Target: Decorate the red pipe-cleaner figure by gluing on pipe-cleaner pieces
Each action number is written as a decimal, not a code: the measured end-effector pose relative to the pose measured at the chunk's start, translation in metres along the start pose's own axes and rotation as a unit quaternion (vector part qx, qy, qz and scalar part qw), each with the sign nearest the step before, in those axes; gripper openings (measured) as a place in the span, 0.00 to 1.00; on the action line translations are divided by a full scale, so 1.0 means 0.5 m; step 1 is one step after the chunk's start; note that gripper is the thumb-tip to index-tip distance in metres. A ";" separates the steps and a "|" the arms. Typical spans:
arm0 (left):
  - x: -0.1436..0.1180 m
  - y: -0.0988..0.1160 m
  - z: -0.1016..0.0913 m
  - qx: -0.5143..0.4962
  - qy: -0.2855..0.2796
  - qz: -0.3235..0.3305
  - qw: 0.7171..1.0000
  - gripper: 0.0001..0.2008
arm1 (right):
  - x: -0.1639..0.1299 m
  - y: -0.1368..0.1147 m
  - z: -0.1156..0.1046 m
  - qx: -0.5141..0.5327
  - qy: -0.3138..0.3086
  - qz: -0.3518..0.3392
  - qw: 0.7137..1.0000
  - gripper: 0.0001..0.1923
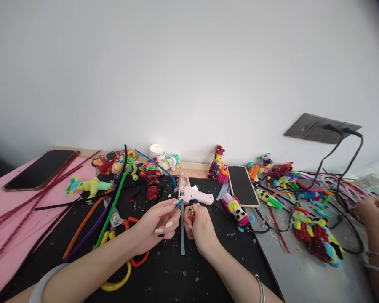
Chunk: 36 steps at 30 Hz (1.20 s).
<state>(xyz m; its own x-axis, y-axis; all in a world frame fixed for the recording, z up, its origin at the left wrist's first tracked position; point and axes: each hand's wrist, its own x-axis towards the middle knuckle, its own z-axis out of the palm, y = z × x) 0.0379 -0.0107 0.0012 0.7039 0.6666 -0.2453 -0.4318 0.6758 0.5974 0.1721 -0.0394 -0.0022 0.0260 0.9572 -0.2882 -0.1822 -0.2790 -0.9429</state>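
My left hand [156, 227] pinches a small blue piece [179, 203], which looks like a pipe cleaner end, between thumb and fingertips. Facing it, my right hand [204, 229] is closed around a lighter [191, 213] with a metal top and a red body. Just beyond both hands a pale pink glue gun [196, 195] lies on its side, its handle toward the right. A translucent glue stick [182, 235] sticks out of it toward me, between my hands. Red and yellow handled scissors [116, 219] lie partly under my left forearm.
Pipe cleaners [113, 202] and a phone [41, 168] lie at left. Several fuzzy figures [152, 181] and a white cup [157, 152] stand along the back. Another phone [242, 185] rests at right, near black cables [356, 168]. A co-worker's hand [374, 214] is at far right.
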 end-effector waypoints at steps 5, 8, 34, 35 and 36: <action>0.001 -0.010 0.002 0.060 -0.001 0.031 0.998 0.09 | 0.002 0.001 -0.001 -0.006 -0.003 -0.005 1.000 0.28; 0.004 -0.015 0.004 0.098 0.015 0.061 0.993 0.11 | 0.003 0.002 -0.003 -0.007 -0.001 -0.008 1.000 0.27; -0.028 -0.022 0.019 0.419 0.175 0.301 0.839 0.10 | 0.001 0.001 -0.003 -0.051 -0.032 -0.043 0.997 0.28; -0.029 -0.020 0.022 0.419 0.178 0.304 0.837 0.10 | 0.001 0.001 -0.003 -0.051 -0.033 -0.044 0.997 0.28; -0.031 -0.019 0.025 0.419 0.179 0.307 0.836 0.10 | 0.001 0.001 -0.003 -0.047 -0.032 -0.042 0.998 0.28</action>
<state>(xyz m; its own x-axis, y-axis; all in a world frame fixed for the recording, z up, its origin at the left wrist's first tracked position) 0.0383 -0.0313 0.0086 0.2159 0.9596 0.1803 0.0018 -0.1850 0.9827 0.1735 -0.0391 -0.0032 -0.0255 0.9795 -0.2000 -0.0888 -0.2015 -0.9754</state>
